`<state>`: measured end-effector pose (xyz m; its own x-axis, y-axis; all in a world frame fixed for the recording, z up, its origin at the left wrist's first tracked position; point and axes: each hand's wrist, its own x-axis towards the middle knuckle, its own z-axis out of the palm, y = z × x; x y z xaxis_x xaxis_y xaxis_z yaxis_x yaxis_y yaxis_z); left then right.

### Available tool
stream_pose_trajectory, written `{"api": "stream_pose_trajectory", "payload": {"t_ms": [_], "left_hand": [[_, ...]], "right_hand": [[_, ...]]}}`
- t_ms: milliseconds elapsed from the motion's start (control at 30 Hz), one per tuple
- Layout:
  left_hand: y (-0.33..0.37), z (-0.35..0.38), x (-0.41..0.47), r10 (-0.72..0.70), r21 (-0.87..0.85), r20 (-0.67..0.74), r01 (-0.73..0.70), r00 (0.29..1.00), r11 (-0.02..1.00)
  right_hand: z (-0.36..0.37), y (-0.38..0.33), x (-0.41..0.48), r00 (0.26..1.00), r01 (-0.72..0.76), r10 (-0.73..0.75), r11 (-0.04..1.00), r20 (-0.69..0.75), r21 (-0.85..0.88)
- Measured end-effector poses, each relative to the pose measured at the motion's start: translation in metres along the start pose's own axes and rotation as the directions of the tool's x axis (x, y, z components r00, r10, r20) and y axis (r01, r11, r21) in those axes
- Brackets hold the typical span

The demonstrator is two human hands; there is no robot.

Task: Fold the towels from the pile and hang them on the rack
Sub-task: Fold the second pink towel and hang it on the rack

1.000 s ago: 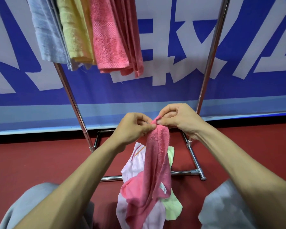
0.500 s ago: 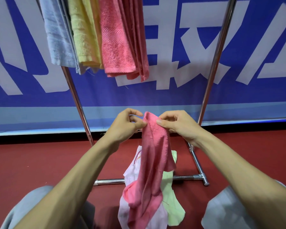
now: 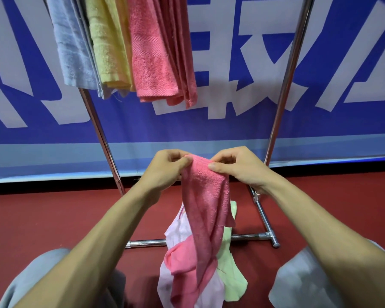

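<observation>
At centre frame, the left hand and right hand pinch the top edge of a pink terry towel hanging over the floor pile, below the chrome rack of folded towels at upper left.

Pile before rack

A blue banner with large white characters stands behind a red floor; grey trouser knees below.
</observation>
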<state>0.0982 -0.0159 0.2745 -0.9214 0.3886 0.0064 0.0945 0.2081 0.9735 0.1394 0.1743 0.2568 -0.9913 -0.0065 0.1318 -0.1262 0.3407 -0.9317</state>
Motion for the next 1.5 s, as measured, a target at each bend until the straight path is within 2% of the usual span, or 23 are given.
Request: {"api": "stream_pose_trajectory", "payload": {"t_ms": [100, 167, 333, 433, 567, 633, 733, 867, 967, 1033, 1133, 1267, 1500], "left_hand": [[0.003, -0.002, 0.000, 0.030, -0.094, 0.025, -0.028, 0.999, 0.995], [0.005, -0.006, 0.001, 0.030, -0.177, -0.002, -0.030, 1.000, 0.984], [0.012, -0.025, 0.004, -0.086, -0.483, -0.096, 0.029, 0.992, 0.875], [0.013, -0.036, 0.006, -0.130, -0.663, -0.134, 0.009, 0.982, 0.749], [0.015, -0.056, 0.008, -0.234, -0.900, -0.159, -0.043, 0.959, 0.434], [0.015, -0.068, 0.009, -0.252, -0.931, -0.199, -0.102, 0.947, 0.351], [0.012, -0.082, 0.010, -0.281, -0.929, -0.261, -0.161, 0.924, 0.332], [0.004, -0.094, 0.014, -0.339, -0.942, -0.272, -0.176, 0.901, 0.287], [0.002, -0.095, 0.013, -0.337, -0.934, -0.274, -0.165, 0.901, 0.318], [0.005, -0.090, 0.011, -0.322, -0.901, -0.296, -0.151, 0.899, 0.407], [0.010, -0.078, 0.008, -0.292, -0.817, -0.342, -0.129, 0.893, 0.562], [0.009, -0.068, 0.007, -0.250, -0.740, -0.315, -0.072, 0.916, 0.669], [0.005, -0.060, 0.008, -0.226, -0.624, -0.355, -0.050, 0.907, 0.779]], "right_hand": [[-0.001, 0.004, 0.001, 0.999, 0.026, -0.024, 0.997, 0.031, -0.071], [-0.001, 0.009, 0.004, 0.998, 0.057, -0.057, 0.987, 0.000, -0.149], [0.005, 0.026, 0.012, 0.997, 0.033, -0.061, 0.908, -0.054, -0.417], [0.012, 0.034, 0.015, 0.999, -0.025, 0.007, 0.862, -0.037, -0.507], [0.019, 0.043, 0.018, 0.996, -0.075, 0.091, 0.864, 0.007, -0.497], [0.024, 0.046, 0.018, 0.993, -0.078, 0.113, 0.861, 0.039, -0.502], [0.028, 0.053, 0.018, 0.985, -0.081, 0.148, 0.851, 0.091, -0.519], [0.027, 0.061, 0.016, 0.963, -0.091, 0.226, 0.788, 0.149, -0.610], [0.029, 0.062, 0.015, 0.951, -0.088, 0.252, 0.776, 0.180, -0.624], [0.031, 0.059, 0.016, 0.962, -0.119, 0.241, 0.799, 0.132, -0.589], [0.029, 0.052, 0.019, 0.976, -0.183, 0.215, 0.870, 0.019, -0.459], [0.024, 0.048, 0.017, 0.963, -0.268, 0.266, 0.943, -0.039, -0.198], [0.015, 0.014, 0.012, 0.995, -0.105, 0.104, 0.990, -0.010, -0.094]]}}
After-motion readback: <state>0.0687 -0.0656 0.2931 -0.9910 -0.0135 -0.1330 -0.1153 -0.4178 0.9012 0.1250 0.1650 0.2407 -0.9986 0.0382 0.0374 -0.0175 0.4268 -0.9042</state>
